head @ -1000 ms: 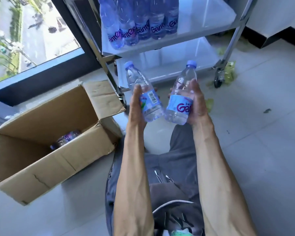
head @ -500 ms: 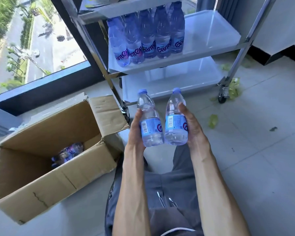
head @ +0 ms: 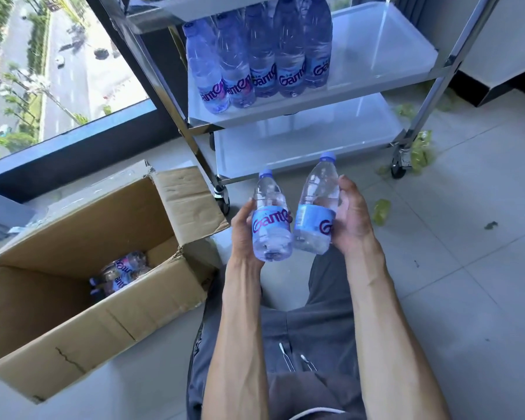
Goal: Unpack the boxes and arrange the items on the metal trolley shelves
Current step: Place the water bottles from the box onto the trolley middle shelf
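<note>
Holding 2 water bottles mid-frame, left hand (head: 244, 234) fingers curled round left bottle (head: 271, 219), right hand (head: 350, 216) gripping right bottle (head: 315, 207), cardboard box (head: 82, 301) lower left, trolley (head: 285, 116) with 5 bottles (head: 255, 62) above.

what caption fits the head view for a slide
Both hands, left and right, each hold a water bottle before the trolley, cardboard box alongside.

bottles (head: 272, 219): clear, blue caps, blue labels, magenta script | box (head: 73, 325): brown | trolley (head: 385, 56): silver
</note>
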